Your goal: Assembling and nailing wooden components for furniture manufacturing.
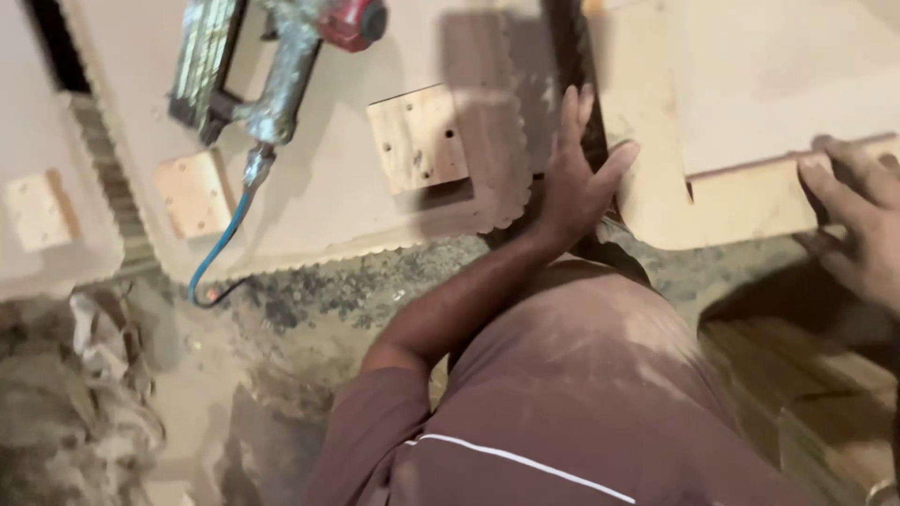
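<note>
My left hand lies flat with fingers stretched up along a dark gap, its thumb spread onto the left edge of a light L-shaped plywood piece. My right hand comes in from the right edge, its fingers curled over the right end of that same piece's lower strip. My brown shirt with a white stripe fills the bottom of the view.
A pneumatic nail gun with a blue hose lies on a large scalloped-edge board. A small drilled plywood block and two small wood blocks rest nearby. Rough debris-strewn floor lies below, with stacked planks at lower right.
</note>
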